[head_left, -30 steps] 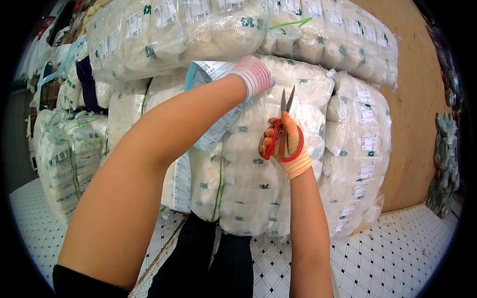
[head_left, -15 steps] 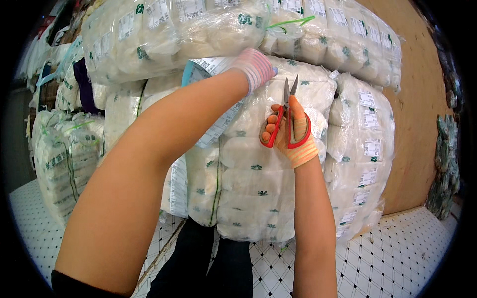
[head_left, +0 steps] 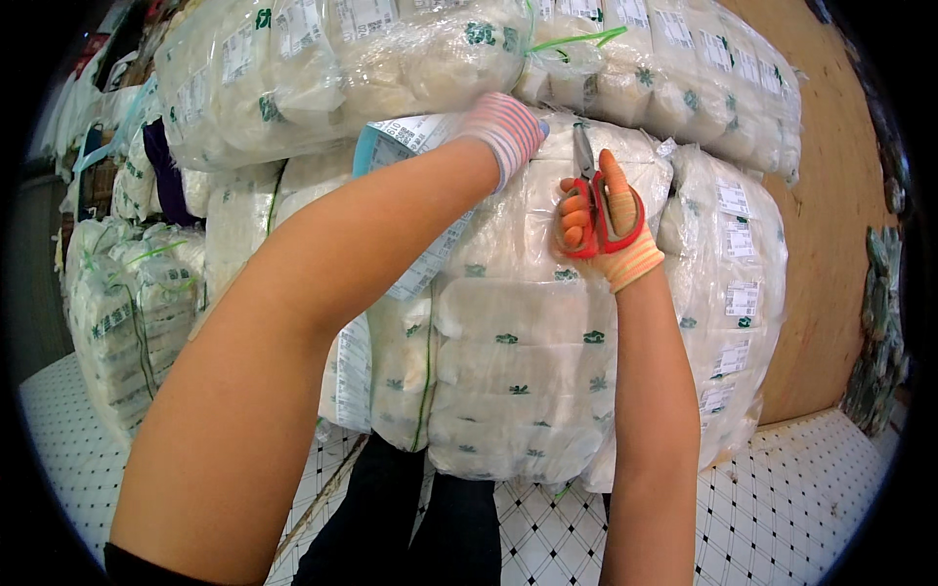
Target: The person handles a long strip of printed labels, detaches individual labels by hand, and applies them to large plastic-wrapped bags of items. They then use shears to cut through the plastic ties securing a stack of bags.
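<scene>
My right hand [head_left: 630, 256], in an orange and yellow striped glove, is closed round the red handles of a pair of scissors [head_left: 584, 154]. Their blades are together and point away from me, over a plastic-wrapped bale [head_left: 523, 313]. My left hand [head_left: 500, 137], in a pink, white and blue striped glove, reaches to the top of this bale, just below an upper wrapped bale [head_left: 293, 88]. Most of its fingers are hidden, so its grip does not show. Under my left forearm hangs a sheet of printed labels [head_left: 427, 264] with a light blue edge.
Another wrapped bale [head_left: 674, 59] lies at the upper right, near a green tie [head_left: 576, 41]. More labelled packs [head_left: 718, 293] stand at the right, before a brown board [head_left: 816, 244]. A smaller wrapped bale [head_left: 122, 313] stands on the patterned floor [head_left: 772, 508] at the left.
My right hand has moved right and slightly away from me with the scissors, whose blades have gone from apart to together. My left hand stays near the same spot on the bale.
</scene>
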